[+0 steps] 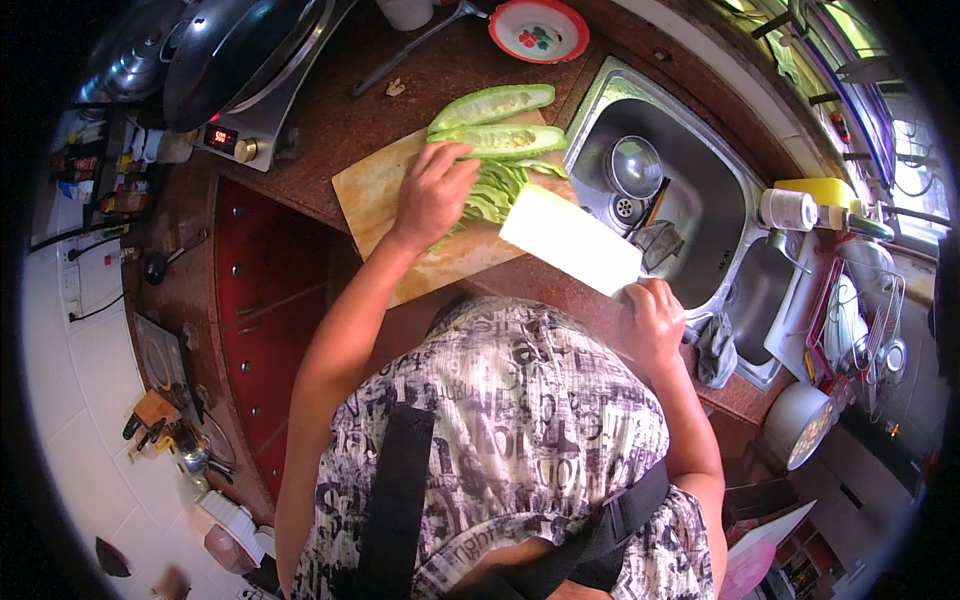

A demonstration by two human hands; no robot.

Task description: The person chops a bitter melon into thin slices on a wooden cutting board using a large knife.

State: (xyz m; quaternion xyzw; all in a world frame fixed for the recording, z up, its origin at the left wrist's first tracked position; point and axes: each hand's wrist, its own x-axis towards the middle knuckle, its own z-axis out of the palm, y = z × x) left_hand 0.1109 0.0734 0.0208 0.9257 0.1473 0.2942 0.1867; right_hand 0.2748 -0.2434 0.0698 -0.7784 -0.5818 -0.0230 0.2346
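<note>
A wooden cutting board (375,187) lies on the counter before me. On it rest two halves of a green gourd, probably bitter melon: a far half (491,107) and a near half (517,140), cut faces up with pale pith. Green gourd slices (491,191) are heaped just below them. My left hand (439,195) reaches over the board, its bent fingers at the left end of the near half; its thumb and grip are hidden. My right hand (654,319) holds a cleaver (574,240) by the handle. Its broad blade, glaring white, extends over the board's right edge.
Right of the board is a steel sink (697,225) with a metal bowl (634,166) inside. A red-rimmed enamel plate (517,30) and a long-handled utensil (412,49) lie behind. A wok (232,60) stands on a lit induction cooker (259,146). A grey cloth (716,350) hangs at the sink's edge.
</note>
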